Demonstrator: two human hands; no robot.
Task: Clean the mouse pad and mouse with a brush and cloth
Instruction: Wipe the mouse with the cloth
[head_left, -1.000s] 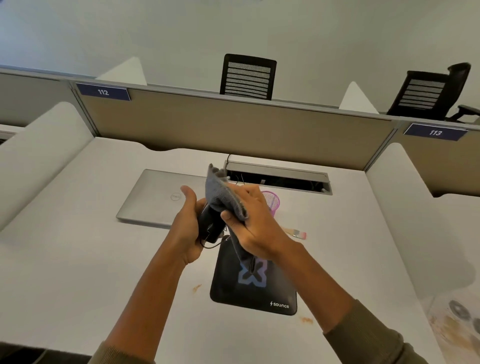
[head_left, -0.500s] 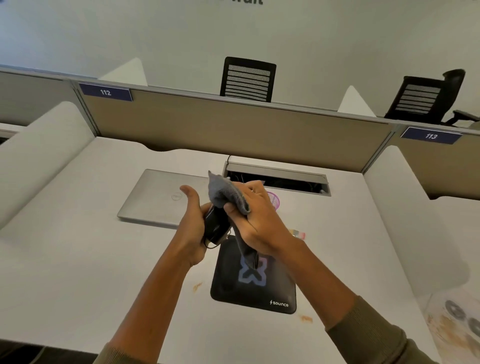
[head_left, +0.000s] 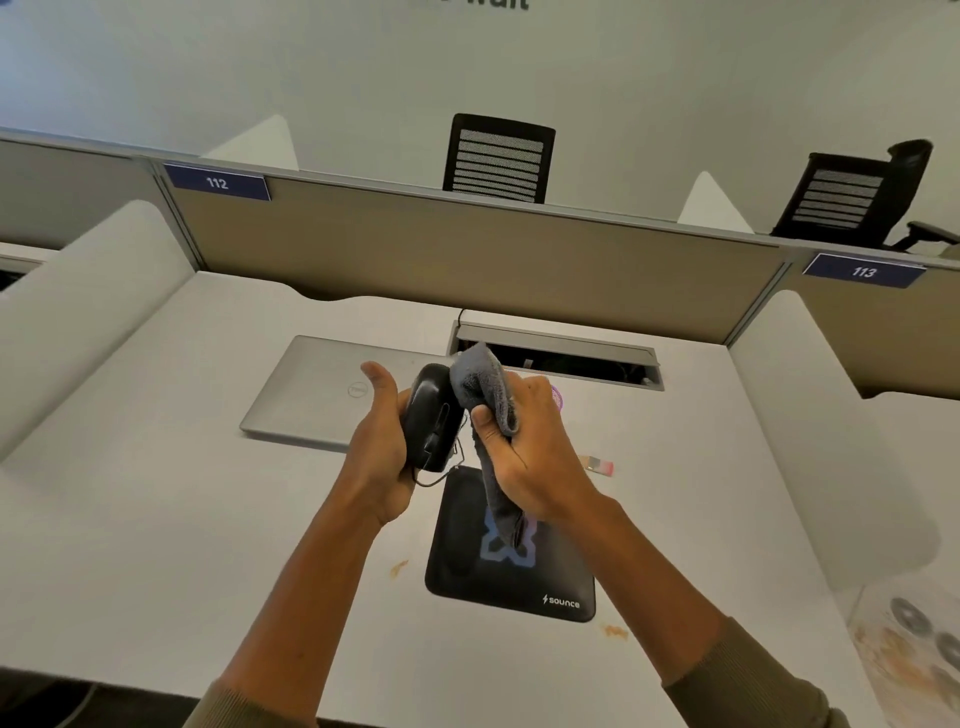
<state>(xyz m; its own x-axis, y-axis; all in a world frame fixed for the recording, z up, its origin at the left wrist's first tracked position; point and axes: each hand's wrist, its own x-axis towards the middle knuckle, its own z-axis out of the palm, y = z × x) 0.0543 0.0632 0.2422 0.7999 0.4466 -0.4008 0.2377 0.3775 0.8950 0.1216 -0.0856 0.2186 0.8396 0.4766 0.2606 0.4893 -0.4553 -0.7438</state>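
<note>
Gripping mouse (head_left: 434, 423) in left hand (head_left: 382, 457), right hand (head_left: 522, 447) bunching soft cloth (head_left: 485, 395) at 3 o'clock (smooth shell, likely slippery; hold sides).

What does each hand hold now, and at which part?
The left hand grips the black mouse around its body, lifted above the mouse pad. The right hand grips the grey cloth near its middle; one end hangs down.

Olive-green sleeves (head_left: 753, 680), pushed-up cuffs
</note>
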